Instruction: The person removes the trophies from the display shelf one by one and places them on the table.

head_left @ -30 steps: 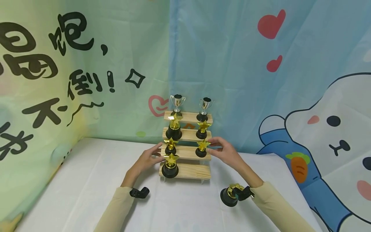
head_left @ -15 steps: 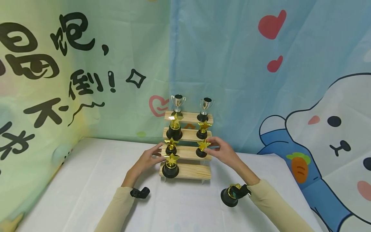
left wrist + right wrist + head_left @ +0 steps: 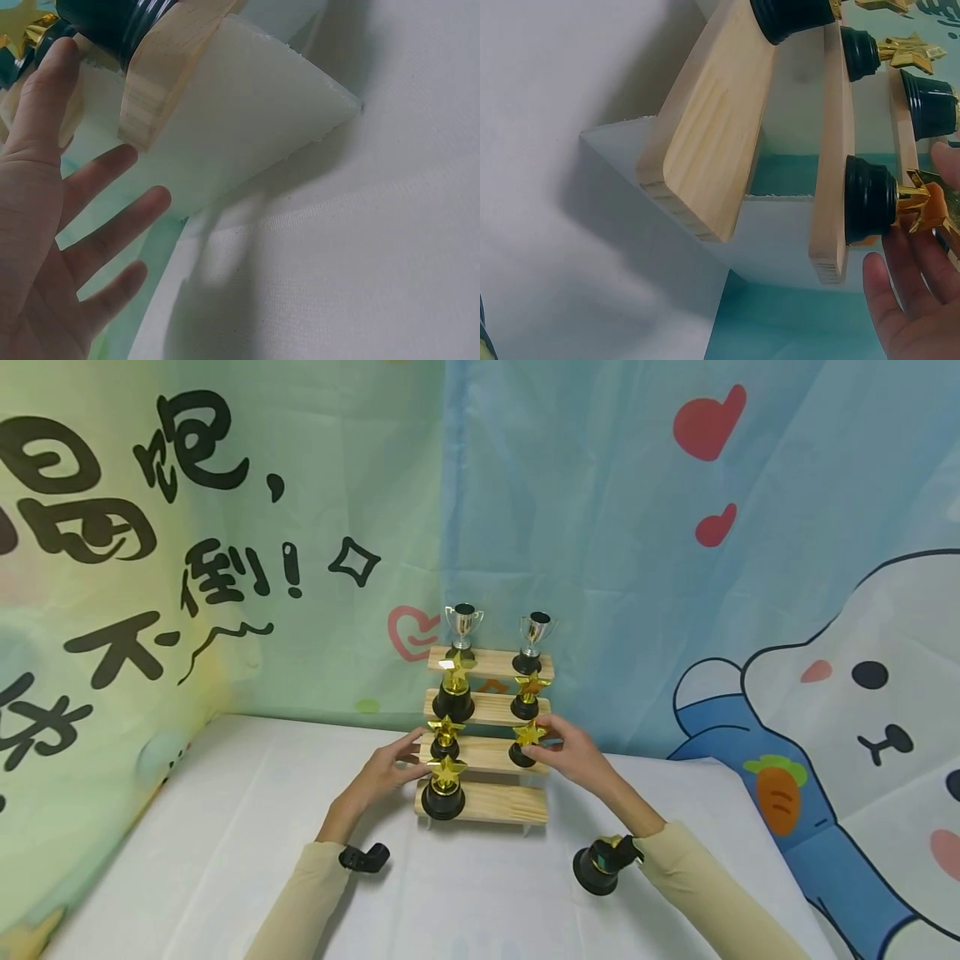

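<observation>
A four-step wooden rack (image 3: 502, 803) bears small trophies. My right hand (image 3: 576, 753) is at the gold star trophy (image 3: 519, 754) on the second step from the bottom, right end. Its thumb and fingers come around the star; in the right wrist view the black base (image 3: 868, 199) stands upright on its plank. My left hand (image 3: 381, 770) is beside the rack's left end, fingers spread. In the left wrist view its fingertips (image 3: 154, 199) are near a plank end and the pale side panel (image 3: 247, 127), with nothing held.
On the bottom step's left end is a larger star trophy (image 3: 442, 800). Silver cups (image 3: 536, 631) stand on the top step, with more star trophies between. Another black-based trophy (image 3: 596, 870) is on the white table (image 3: 480, 893) beneath my right wrist. A printed curtain (image 3: 585, 527) hangs behind.
My right hand has moved slightly left, its thumb coming over the front of the star trophy. My left hand stays beside the rack, and the trophies keep their places.
</observation>
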Tool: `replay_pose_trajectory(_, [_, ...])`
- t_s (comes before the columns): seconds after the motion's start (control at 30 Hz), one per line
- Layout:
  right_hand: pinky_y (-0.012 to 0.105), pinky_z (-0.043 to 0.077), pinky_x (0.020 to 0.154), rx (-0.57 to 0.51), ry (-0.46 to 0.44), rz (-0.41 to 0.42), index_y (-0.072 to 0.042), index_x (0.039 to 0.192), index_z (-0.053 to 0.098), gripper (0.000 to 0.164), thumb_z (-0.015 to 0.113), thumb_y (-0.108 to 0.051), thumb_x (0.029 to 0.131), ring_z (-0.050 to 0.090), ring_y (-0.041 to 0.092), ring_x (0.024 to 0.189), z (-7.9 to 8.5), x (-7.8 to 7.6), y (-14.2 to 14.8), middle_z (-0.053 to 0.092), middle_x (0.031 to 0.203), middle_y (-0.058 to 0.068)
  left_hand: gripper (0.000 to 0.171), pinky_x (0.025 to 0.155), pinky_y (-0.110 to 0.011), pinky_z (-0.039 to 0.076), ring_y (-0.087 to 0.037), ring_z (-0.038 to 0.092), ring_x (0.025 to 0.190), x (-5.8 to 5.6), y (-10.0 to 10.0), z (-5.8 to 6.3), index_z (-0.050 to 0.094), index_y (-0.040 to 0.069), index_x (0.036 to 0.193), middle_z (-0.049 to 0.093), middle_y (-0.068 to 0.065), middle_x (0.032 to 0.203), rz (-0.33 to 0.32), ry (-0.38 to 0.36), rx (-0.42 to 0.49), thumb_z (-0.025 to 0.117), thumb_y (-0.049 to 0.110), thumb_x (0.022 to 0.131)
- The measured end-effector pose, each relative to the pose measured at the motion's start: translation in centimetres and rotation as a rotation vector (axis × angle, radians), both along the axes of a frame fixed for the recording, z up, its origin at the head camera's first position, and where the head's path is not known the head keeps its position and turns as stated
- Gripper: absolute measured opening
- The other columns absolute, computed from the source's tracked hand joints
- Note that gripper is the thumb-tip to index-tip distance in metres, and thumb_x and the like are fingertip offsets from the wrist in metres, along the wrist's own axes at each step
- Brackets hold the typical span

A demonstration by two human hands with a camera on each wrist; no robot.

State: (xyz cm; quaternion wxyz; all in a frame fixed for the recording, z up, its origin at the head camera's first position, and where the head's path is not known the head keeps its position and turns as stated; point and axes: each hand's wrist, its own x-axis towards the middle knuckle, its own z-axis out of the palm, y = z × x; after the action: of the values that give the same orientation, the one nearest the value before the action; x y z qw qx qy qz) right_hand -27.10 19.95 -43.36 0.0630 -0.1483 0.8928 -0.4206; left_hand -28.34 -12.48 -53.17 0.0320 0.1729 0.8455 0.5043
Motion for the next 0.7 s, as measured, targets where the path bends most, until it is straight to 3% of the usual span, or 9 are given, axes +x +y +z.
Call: replay_pose_trajectory(0.7, [0.039, 0.052, 0.082, 0.006, 0.075, -0.002, -0.007, 0.116, 0.054, 0.032, 0.058, -0.026, 0.091, 0.061, 0.031, 0.101, -0.52, -0.35, -0.35, 0.061, 0.108, 0.014, 0.067, 0.089, -0.039, 0.050, -0.024, 0.062, 0.104, 0.04, 0.12, -0.02, 0.039, 0.027, 0.139, 0.060, -0.014, 0.124, 0.017, -0.010, 0.009, 0.069, 0.034, 0.080])
